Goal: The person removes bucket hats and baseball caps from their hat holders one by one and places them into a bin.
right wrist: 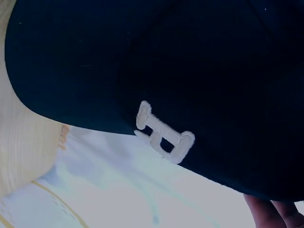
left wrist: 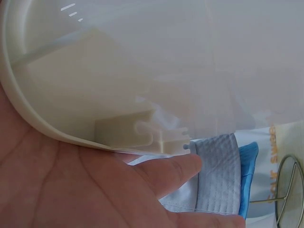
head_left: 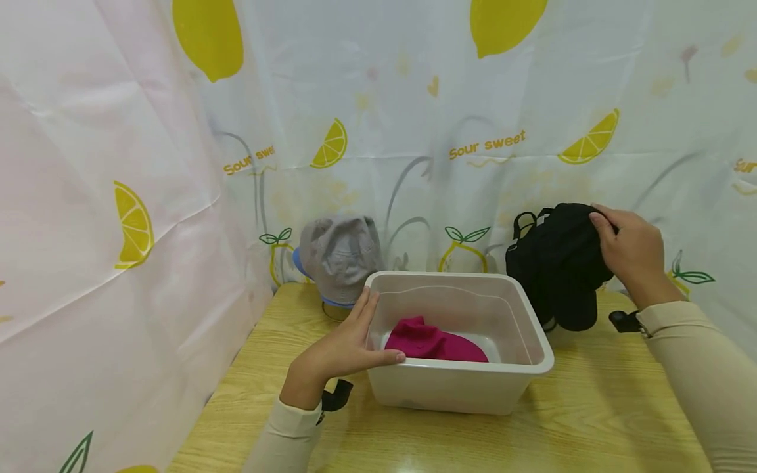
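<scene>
My right hand (head_left: 635, 246) grips the crown of a black cap (head_left: 570, 263) at the back right, thumb on the near side. The cap's brim points down, and a pale embroidered letter (right wrist: 166, 135) shows on its front in the right wrist view. My left hand (head_left: 345, 348) lies against the near left corner of a white plastic bin (head_left: 455, 387). Its fingers stretch along the left rim while the thumb rests on the near rim. Inside the bin lies a magenta cap (head_left: 434, 341), its lower part hidden by the near wall.
Behind the bin's left side, a grey hat with blue edging (head_left: 343, 256) sits on a wire stand (head_left: 334, 310). Everything stands on a wooden table (head_left: 260, 401). A lemon-printed curtain (head_left: 408, 118) hangs along the back and the left.
</scene>
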The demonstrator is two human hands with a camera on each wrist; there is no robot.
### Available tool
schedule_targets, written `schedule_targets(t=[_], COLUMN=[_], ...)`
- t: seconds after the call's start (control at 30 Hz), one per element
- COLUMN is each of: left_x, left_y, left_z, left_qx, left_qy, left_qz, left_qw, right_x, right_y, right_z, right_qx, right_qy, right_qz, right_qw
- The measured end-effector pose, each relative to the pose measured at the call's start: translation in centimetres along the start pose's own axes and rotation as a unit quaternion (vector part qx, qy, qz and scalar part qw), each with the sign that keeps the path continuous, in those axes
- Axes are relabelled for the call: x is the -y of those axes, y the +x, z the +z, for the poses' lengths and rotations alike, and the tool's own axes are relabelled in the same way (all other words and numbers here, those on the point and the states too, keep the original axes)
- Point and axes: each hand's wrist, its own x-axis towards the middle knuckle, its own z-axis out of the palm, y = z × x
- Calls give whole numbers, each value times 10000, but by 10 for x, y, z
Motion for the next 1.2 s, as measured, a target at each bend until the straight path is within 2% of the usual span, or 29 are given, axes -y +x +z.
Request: schedule_targets(t=[0.27, 0.77, 1.2], left_x=[0, -2, -1], left_y=[-1, -2, -1], left_z=[-1, -1, -1], left_qx=[-6, -57, -41], left_qy=[43, 144, 72], left_qz=[-29, -55, 37], left_qw=[10000, 9999, 10000], right_x=[9, 26, 37], right_y=[5, 13, 16], right_z=[-15, -34, -50], right_qx=[78, -254, -453], right_qy=[-9, 9, 60], right_qz=[-99, -626, -778], right_qw=[9999, 9977, 9959])
